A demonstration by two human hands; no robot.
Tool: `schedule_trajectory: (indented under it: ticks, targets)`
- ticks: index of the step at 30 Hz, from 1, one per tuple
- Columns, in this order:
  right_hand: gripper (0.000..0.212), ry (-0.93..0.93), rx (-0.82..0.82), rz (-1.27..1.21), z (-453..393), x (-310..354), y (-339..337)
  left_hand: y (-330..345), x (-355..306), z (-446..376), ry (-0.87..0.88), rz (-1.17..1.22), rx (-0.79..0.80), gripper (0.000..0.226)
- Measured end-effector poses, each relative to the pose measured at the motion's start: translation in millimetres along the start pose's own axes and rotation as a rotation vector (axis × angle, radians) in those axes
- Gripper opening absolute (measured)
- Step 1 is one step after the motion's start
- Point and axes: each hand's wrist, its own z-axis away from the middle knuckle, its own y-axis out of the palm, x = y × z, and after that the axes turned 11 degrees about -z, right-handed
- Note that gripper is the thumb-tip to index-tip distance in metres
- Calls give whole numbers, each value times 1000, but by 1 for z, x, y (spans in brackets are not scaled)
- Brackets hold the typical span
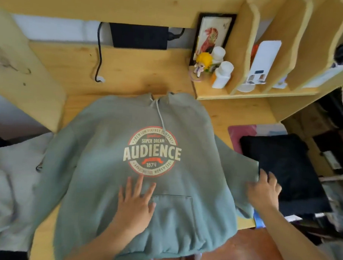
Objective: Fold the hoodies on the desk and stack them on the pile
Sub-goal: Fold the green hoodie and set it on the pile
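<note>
Sage-green cotton hoodie (pixel 108 145), round cream-and-red "AUDIENCE" crest. Folded black garment (pixel 285 170) at right, pale grey hoodie (pixel 6 179) at left. Light pine-wood desk (pixel 130 70); pink mat (pixel 237 132).

Bare forearms, no sleeves visible

Soft even daylight, faint shadows, no glare, slight overall blur, wide-angle bending at edges, right edge dim and smeared

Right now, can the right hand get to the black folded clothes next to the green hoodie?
Probably yes. The right hand rests at the green hoodie sleeve edge, right beside the black folded clothes, with nothing lying between them.
</note>
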Motion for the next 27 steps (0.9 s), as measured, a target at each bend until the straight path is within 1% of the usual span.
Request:
schedule_trajectory:
  ticks: [2, 3, 4, 5, 6, 8, 9, 10, 12, 13, 14, 16, 17, 19, 21, 22, 23, 25, 26, 27]
  targets:
    - [85, 167, 92, -82, -9, -15, -8, 6, -18, 9, 22, -19, 0, 69]
    - [88, 207, 113, -115, -12, -15, -8, 8, -29, 11, 46, -19, -1, 72]
    - [82, 226, 117, -128, -14, -14, -8, 8, -39, 12, 57, -9, -2, 75]
    - [69, 213, 116, -123, -16, -11, -7, 6, -51, 12, 52, 12, 6, 77]
    - [52, 158, 114, -125, -16, -6, -8, 5, -63, 11, 31, 41, 22, 79]
    - [20, -46, 82, -188, -15, 2, -23, -2, -89, 11, -37, 103, 38, 80]
    - [9, -161, 34, -254, -15, 5, -41, -4, -102, 11, -69, 111, 33, 78]
    - [8, -263, -48, -308, -17, 8, -65, -6, -113, 9, -98, 117, 40, 75]
    - [10, -372, -262, -371, -31, 7, -124, -9, -133, 6, -152, 134, 87, 71]
    - [14, -383, -366, -372, -44, 2, -153, -11, -143, 5, -161, 131, 97, 69]
    - [23, -369, -444, -348, -60, -6, -179, -14, -153, 4, -154, 122, 105, 67]
    - [42, -331, -521, -273, -93, -24, -210, -16, -172, -1, -131, 109, 150, 66]
    - [52, -326, -498, -199, -108, -32, -212, -17, -180, -5, -123, 116, 185, 66]
    - [67, -310, -315, 48, -121, -46, -190, -19, -191, -12, -130, 180, 241, 72]
    - [71, -295, -105, 264, -110, -58, -149, -21, -193, -14, -153, 239, 208, 80]
    - [70, -345, -26, 313, -96, -63, -125, -21, -189, -12, -169, 273, 149, 85]
    - [67, -435, 27, 319, -80, -69, -100, -20, -183, -9, -195, 316, 76, 89]
    - [53, -599, 91, 192, -39, -76, -55, -12, -162, 6, -284, 364, -55, 83]
    - [45, -613, 118, 96, -18, -78, -38, -7, -148, 17, -350, 360, -102, 77]
    - [40, -550, 165, 2, 0, -78, -24, 0, -132, 31, -431, 341, -146, 73]
